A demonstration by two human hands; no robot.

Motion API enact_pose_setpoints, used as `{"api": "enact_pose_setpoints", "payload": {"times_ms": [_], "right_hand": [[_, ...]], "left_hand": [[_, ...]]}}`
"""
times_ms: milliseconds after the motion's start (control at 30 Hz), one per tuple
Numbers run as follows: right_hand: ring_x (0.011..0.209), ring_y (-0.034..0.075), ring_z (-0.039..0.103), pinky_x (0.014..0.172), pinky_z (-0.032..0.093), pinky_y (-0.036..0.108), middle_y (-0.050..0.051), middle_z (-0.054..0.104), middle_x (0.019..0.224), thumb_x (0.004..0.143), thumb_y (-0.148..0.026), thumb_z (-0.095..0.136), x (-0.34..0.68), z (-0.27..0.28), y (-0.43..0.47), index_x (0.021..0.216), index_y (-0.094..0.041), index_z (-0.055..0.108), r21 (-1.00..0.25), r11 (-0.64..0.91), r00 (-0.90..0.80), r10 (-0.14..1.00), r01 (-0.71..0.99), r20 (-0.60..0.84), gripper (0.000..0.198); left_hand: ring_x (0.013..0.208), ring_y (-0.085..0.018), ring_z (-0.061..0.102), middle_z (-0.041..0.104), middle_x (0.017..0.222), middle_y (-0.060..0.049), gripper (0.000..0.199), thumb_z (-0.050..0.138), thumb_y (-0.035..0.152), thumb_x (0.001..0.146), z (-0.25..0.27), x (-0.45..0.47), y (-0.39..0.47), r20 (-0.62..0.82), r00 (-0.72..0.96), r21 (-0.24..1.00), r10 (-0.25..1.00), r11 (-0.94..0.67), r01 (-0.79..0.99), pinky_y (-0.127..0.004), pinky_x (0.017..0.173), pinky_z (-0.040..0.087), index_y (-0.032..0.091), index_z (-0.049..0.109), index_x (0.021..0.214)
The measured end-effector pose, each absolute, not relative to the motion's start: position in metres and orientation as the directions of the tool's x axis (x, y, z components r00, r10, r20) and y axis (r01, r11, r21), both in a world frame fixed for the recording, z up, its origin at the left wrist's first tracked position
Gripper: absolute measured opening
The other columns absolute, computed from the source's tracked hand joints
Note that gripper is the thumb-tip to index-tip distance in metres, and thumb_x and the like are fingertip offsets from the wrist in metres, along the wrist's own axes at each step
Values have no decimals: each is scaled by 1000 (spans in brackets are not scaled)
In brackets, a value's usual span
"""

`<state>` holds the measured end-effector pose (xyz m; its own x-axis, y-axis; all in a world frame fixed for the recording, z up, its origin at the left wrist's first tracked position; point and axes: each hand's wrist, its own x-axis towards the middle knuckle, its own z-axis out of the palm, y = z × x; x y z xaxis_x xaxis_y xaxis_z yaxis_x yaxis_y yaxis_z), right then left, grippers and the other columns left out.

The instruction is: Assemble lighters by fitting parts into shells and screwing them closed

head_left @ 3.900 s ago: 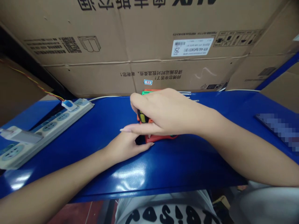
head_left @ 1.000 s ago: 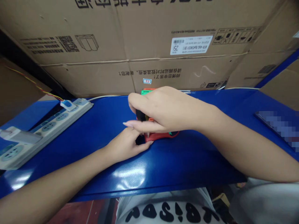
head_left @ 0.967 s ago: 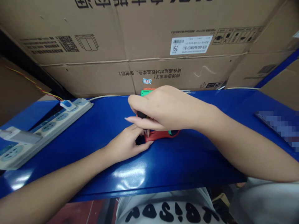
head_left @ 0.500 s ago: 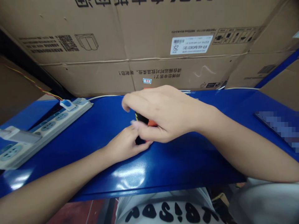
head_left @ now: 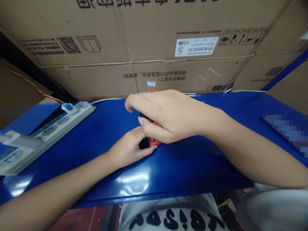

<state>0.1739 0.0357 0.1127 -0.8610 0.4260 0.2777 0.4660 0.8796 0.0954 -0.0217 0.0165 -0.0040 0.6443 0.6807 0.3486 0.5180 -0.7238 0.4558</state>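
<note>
My left hand (head_left: 128, 146) rests on the blue table with its thumb against the edge of a red object (head_left: 154, 143). Its other fingers pass behind my right hand, so their tips are hidden. Above it my right hand (head_left: 166, 114) arches over the same spot, index finger bent and thumb tucked in. Between that thumb and index finger a dark piece (head_left: 144, 117) shows, with a bit of orange-red beside it. Most of what lies under my right hand is covered, so I cannot tell its kind.
A white power strip (head_left: 69, 120) with plugs in it lies at the left. Behind stands a large cardboard box (head_left: 101, 77). Thin metallic rods (head_left: 191, 94) lie near the back edge of the blue table (head_left: 192, 166). A dark flat object (head_left: 276, 130), partly pixelated, is at the right.
My right hand has shifted very slightly, its thumb rising a little. More of the red object now shows by my left thumb. My left hand has hardly moved.
</note>
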Motion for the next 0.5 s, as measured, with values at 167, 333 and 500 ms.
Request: {"api": "enact_pose_setpoints", "payload": {"times_ms": [167,333,500], "right_hand": [[71,18,58,65,34,29,6,67,86,106,-38,32,174,111,36,117,-14,52,111,858,-847,460,501,267,33],[76,18,59,68,36,29,6,67,90,106,-38,33,174,113,37,123,-13,49,56,878,-860,449,475,243,34],[74,17,58,68,36,28,5,68,91,106,-31,36,174,114,35,122,-14,51,3,884,-860,453,467,232,28]], "left_hand": [[102,-26,71,75,109,-8,20,70,24,89,-5,-21,17,324,646,470,691,-710,524,-41,91,58,18,67,108],[97,-25,72,75,105,-6,19,69,24,90,-4,-21,17,336,640,484,691,-709,512,-40,89,58,18,66,108],[97,-25,71,75,104,-6,23,70,24,90,-4,-22,17,333,637,491,695,-704,512,-40,89,59,19,66,112]]}}
